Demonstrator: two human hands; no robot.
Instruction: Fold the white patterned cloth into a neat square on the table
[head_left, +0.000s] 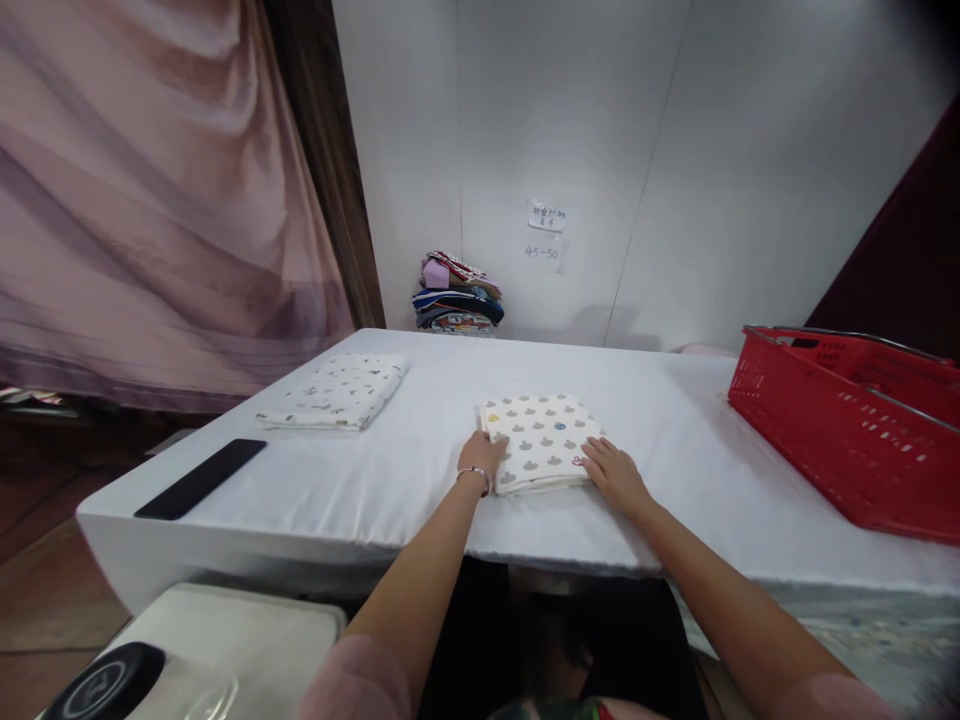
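Observation:
A folded white cloth [541, 440] with grey duck-like shapes and a few coloured ones lies squarely on the table in front of me. At its left edge is my left hand [482, 458], thumb on top and the other fingers closed along the side; a bracelet circles that wrist. My right hand [615, 474] rests on the right front corner, its fingers stretched over the top layer. Farther left, a second folded white cloth [341, 391] with small dark prints lies flat, touched by neither hand.
The table [442, 375] has a white cover. A dark flat strip [201, 480] lies near its left front edge. A red basket [847, 430] stands at the right. Folded fabrics [459, 295] are stacked by the wall. A white lidded box [225, 640] sits below, front left.

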